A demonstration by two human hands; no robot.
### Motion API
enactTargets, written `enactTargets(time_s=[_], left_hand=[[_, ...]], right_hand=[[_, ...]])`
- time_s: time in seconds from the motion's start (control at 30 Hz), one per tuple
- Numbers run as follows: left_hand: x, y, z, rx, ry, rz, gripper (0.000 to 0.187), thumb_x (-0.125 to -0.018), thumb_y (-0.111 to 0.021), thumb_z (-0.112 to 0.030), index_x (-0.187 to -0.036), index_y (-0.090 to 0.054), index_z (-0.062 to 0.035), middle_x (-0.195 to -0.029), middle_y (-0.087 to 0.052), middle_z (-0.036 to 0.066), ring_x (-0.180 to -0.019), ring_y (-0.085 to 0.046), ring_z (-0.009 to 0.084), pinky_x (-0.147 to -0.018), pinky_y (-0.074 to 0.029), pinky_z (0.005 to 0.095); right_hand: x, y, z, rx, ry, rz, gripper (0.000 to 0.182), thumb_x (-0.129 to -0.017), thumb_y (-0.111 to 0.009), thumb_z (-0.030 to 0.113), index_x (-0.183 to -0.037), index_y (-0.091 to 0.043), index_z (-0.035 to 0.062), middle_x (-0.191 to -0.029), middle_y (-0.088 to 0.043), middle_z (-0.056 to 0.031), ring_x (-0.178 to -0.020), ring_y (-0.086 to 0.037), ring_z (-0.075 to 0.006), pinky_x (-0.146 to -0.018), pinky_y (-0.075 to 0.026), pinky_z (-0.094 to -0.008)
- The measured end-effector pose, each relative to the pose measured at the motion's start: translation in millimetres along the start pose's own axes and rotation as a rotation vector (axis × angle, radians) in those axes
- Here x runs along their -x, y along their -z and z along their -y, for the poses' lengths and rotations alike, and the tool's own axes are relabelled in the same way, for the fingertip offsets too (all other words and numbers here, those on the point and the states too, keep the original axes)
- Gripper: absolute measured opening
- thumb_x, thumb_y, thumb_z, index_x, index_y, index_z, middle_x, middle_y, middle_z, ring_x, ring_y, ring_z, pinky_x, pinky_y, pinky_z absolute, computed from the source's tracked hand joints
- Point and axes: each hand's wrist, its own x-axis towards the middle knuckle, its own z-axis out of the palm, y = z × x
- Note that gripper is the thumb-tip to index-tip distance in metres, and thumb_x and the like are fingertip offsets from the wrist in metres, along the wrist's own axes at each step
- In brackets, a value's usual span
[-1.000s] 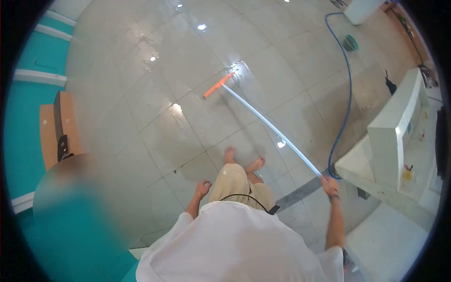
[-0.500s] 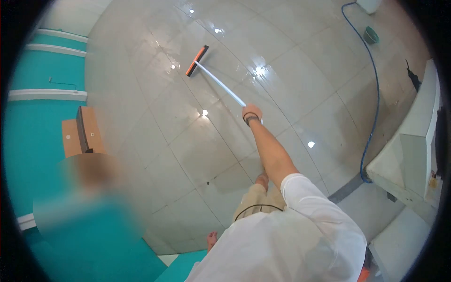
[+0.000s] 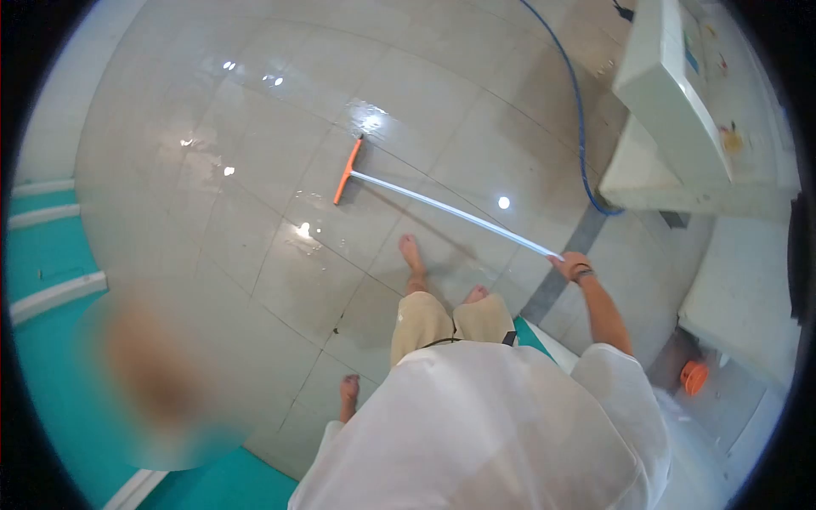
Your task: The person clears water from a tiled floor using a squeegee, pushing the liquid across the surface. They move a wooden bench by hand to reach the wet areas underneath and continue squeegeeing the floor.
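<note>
A floor squeegee with an orange head (image 3: 347, 174) and a long white pole (image 3: 450, 208) reaches across the wet tiles. My right hand (image 3: 571, 266), with a dark band at its wrist, is closed around the pole's near end, on the right. The squeegee head rests on the floor ahead of my bare feet (image 3: 411, 253). My left hand (image 3: 349, 388) hangs low by my left side, touching nothing visible; its fingers look loosely open, though they are small in view.
Wet grey tiles (image 3: 280, 170) reflect the lights. A blue hose (image 3: 581, 127) runs down to pale blocky fixtures (image 3: 663, 170) at right. A dark grey strip (image 3: 565, 265) crosses the floor. An orange round object (image 3: 694, 377) lies low right. Teal surfaces with white edges (image 3: 59, 297) border the left, partly blurred.
My right hand has drawn back to the right with the pole. The squeegee head has come closer to my feet and turned more upright in view. My view has shifted right.
</note>
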Motion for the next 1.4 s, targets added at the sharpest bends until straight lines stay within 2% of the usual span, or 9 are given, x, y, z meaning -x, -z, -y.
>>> enactTargets(time_s=[0.13, 0.27, 0.33, 0.43, 0.73, 0.97, 1.1, 1.27, 1.4], left_hand=[[-31, 27, -42, -0.139, -0.224, -0.157, 0.023, -0.073, -0.054, -0.022, -0.085, -0.058, -0.0028, -0.076, -0.059, 0.014, -0.075, -0.056, 0.0234, -0.068, -0.043, 0.0317], [-42, 24, -107, -0.142, -0.222, -0.122, 0.024, -0.072, -0.056, -0.022, -0.086, -0.058, -0.0031, -0.082, -0.058, 0.015, -0.081, -0.055, 0.0257, -0.072, -0.041, 0.0332], [-49, 7, -133, -0.232, -0.307, -0.132, 0.024, -0.072, -0.056, -0.022, -0.085, -0.058, -0.0030, -0.083, -0.059, 0.015, -0.083, -0.055, 0.0264, -0.074, -0.041, 0.0339], [-62, -22, -160, -0.147, -0.380, -0.038, 0.023, -0.072, -0.057, -0.023, -0.085, -0.059, -0.0041, -0.087, -0.059, 0.016, -0.085, -0.055, 0.0285, -0.074, -0.041, 0.0351], [-69, -72, -184, -0.366, -0.466, 0.028, 0.026, -0.067, -0.057, -0.025, -0.086, -0.062, -0.0089, -0.087, -0.059, 0.017, -0.085, -0.055, 0.0311, -0.075, -0.043, 0.0364], [-89, -73, -224, -0.160, -0.208, 0.147, 0.030, -0.065, -0.057, -0.029, -0.087, -0.062, -0.0085, -0.092, -0.058, 0.017, -0.091, -0.054, 0.0299, -0.080, -0.041, 0.0353], [-111, -36, -280, -0.251, -0.256, 0.088, 0.030, -0.066, -0.057, -0.030, -0.086, -0.062, -0.0070, -0.093, -0.058, 0.017, -0.091, -0.054, 0.0306, -0.080, -0.041, 0.0354], [-225, -16, -347, 0.047, -0.380, 0.000, 0.029, -0.069, -0.056, -0.029, -0.086, -0.060, -0.0060, -0.088, -0.059, 0.017, -0.088, -0.054, 0.0303, -0.076, -0.042, 0.0356], [-227, 29, -460, 0.234, -0.389, -0.077, 0.030, -0.070, -0.055, -0.028, -0.089, -0.059, -0.0057, -0.089, -0.059, 0.016, -0.087, -0.054, 0.0286, -0.075, -0.042, 0.0349]], right_hand=[[88, -34, -189, -0.049, -0.081, 0.075, 0.066, -0.075, -0.033, 0.061, -0.096, -0.057, 0.0034, -0.098, -0.056, -0.0183, -0.094, -0.051, -0.0330, -0.081, -0.039, -0.0392], [211, -16, -287, 0.071, -0.286, 0.166, 0.067, -0.077, -0.032, 0.060, -0.102, -0.054, 0.0023, -0.106, -0.052, -0.0182, -0.103, -0.046, -0.0308, -0.086, -0.036, -0.0384], [251, -21, -343, 0.134, -0.346, 0.123, 0.065, -0.076, -0.035, 0.060, -0.095, -0.057, 0.0012, -0.092, -0.058, -0.0171, -0.090, -0.054, -0.0299, -0.077, -0.042, -0.0377], [325, 22, -343, -0.116, -0.656, 0.248, 0.049, -0.075, -0.046, 0.051, -0.067, -0.059, 0.0041, -0.059, -0.057, -0.0101, -0.050, -0.056, -0.0215, -0.046, -0.043, -0.0325], [365, 57, -419, -0.043, -0.795, 0.032, 0.035, -0.073, -0.053, 0.040, -0.070, -0.062, 0.0064, -0.061, -0.059, -0.0080, -0.052, -0.056, -0.0154, -0.049, -0.046, -0.0292], [222, 183, -274, 0.694, -0.808, -0.062, 0.020, -0.074, -0.054, 0.030, -0.083, -0.064, 0.0157, -0.088, -0.063, -0.0006, -0.081, -0.060, -0.0163, -0.059, -0.046, -0.0284], [210, 281, -137, 0.968, -0.589, -0.156, 0.016, -0.077, -0.051, 0.021, -0.083, -0.064, 0.0158, -0.083, -0.063, -0.0029, -0.078, -0.060, -0.0152, -0.058, -0.045, -0.0289], [188, 393, -39, 0.965, -0.410, -0.361, 0.014, -0.075, -0.051, 0.018, -0.077, -0.065, 0.0153, -0.079, -0.063, -0.0045, -0.080, -0.059, -0.0194, -0.063, -0.045, -0.0306], [207, 469, 66, 0.959, -0.351, -0.493, 0.013, -0.070, -0.058, 0.021, -0.075, -0.064, 0.0121, -0.076, -0.062, -0.0074, -0.077, -0.060, -0.0208, -0.063, -0.046, -0.0319]])
